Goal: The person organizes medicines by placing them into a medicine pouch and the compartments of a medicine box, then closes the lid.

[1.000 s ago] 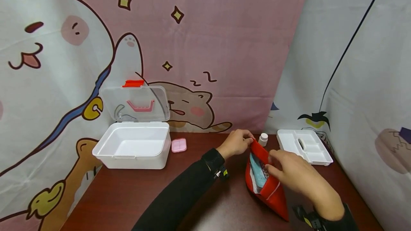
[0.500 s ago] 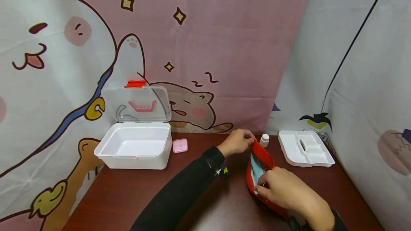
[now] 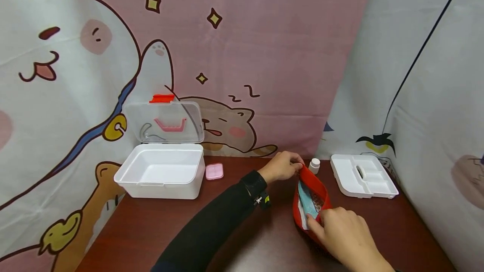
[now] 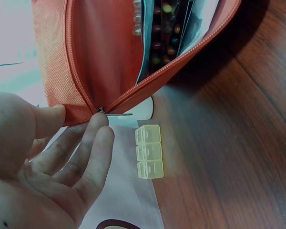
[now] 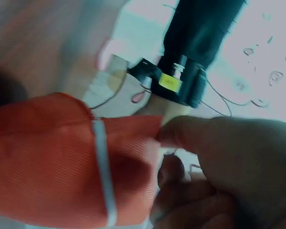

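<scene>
Opening step, apparently: left hand (image 3: 281,166) pinches far corner of red pouch (image 3: 315,184), right hand (image 3: 345,232) pinches right rim; next likely calls for reaching blue packet (image 3: 307,199).

Head view: moderate, even, diffuse light; detail fairly clear throughout. Table (image 3: 257,247) carries a pale sheen near the bottom edge, with a soft-edged shadow just right of the left sleeve (image 3: 204,230). Left wrist view: upper-left corner burnt near white; red pouch (image 4: 51,52) evenly lit, sharp enough, dark shadow on the table beside it. Right wrist view: hazy, smeared; upper right washed out, right hand (image 5: 248,167) dim and soft.
</scene>
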A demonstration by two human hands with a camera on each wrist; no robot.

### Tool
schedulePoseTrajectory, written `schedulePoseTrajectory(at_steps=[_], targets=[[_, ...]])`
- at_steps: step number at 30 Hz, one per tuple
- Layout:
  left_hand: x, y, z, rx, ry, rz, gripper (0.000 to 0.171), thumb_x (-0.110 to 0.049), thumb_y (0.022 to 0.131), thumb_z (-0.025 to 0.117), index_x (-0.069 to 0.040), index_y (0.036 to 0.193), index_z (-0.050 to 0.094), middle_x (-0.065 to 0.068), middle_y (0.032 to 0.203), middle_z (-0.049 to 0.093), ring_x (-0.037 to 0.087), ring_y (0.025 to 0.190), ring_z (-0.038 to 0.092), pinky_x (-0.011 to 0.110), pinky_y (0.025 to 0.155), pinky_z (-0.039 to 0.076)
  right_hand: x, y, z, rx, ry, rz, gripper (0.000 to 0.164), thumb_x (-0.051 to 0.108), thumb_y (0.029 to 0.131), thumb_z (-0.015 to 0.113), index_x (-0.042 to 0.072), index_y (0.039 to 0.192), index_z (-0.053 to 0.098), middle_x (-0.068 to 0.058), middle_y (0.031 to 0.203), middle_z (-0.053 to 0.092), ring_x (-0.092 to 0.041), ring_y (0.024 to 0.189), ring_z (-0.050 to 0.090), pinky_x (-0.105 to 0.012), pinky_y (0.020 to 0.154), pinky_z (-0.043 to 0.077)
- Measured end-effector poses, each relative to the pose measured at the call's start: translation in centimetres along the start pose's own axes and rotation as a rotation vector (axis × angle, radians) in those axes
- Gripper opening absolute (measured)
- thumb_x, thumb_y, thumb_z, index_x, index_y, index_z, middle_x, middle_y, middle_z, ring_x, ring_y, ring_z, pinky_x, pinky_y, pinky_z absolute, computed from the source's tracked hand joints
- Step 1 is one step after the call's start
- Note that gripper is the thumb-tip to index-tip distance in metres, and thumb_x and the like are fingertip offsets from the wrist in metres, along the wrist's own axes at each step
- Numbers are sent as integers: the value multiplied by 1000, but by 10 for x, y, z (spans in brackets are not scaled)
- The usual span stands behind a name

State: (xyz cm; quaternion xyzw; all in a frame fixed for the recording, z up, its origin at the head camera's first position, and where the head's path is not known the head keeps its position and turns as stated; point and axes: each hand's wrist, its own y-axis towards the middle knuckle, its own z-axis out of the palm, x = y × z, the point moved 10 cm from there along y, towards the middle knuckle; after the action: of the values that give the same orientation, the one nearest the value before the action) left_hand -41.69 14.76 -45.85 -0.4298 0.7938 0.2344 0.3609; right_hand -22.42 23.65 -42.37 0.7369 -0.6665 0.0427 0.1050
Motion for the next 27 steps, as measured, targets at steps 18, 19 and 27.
schedulePoseTrajectory(at_steps=[18,19,27], targets=[[-14,13,-37,-114,32,100,12,-22,111,68,-20,110,80,-3,98,77,10,82,68,19,69,51,-2,1,-21,32,174,-131,35,23,99,72,34,68,61,17,58,42,-1,53,36,-25,52,32],[-16,15,-40,-123,52,106,12,-23,111,68,-22,109,80,-5,98,76,9,82,65,19,70,50,-1,2,-21,44,193,-158,36,22,100,71,35,68,61,19,58,41,0,53,36,-24,52,32],[-16,23,-45,-138,76,118,13,-26,112,66,-24,111,79,-7,96,74,9,80,64,19,69,50,-10,15,-4,146,352,-340,29,19,108,66,34,83,70,23,67,46,6,61,40,-21,56,40]])
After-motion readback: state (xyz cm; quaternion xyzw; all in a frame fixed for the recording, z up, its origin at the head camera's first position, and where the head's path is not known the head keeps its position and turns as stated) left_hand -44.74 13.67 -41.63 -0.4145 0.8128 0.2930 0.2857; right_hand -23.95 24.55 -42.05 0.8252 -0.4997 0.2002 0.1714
